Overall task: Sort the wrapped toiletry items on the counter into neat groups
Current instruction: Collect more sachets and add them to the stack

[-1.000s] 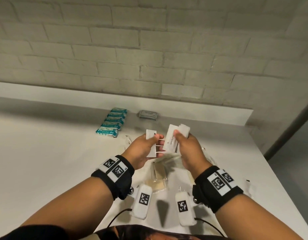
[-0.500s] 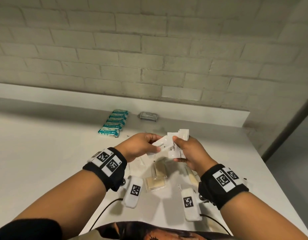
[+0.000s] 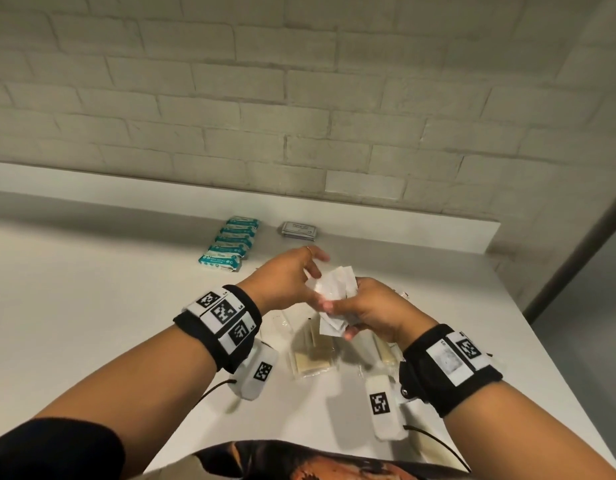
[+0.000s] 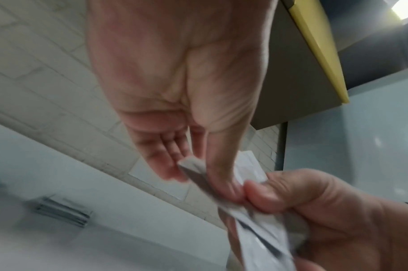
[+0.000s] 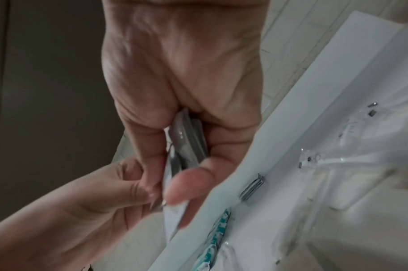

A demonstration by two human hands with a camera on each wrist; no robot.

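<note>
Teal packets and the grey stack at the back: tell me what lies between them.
Nothing: in the head view bare counter separates the row of teal packets from the grey stack.

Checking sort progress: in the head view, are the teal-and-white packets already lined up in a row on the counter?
Yes, the teal-and-white packets lie side by side in a neat row on the counter, left of a small grey stack.

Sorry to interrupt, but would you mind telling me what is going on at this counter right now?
A person is sorting wrapped toiletries. Their right hand grips a fanned bunch of white sachets above the counter, and the left hand pinches one sachet at the bunch's edge. A row of teal packs and a stack of grey packets already lie grouped near the wall. Clear-wrapped items lie loose under the hands.
</note>
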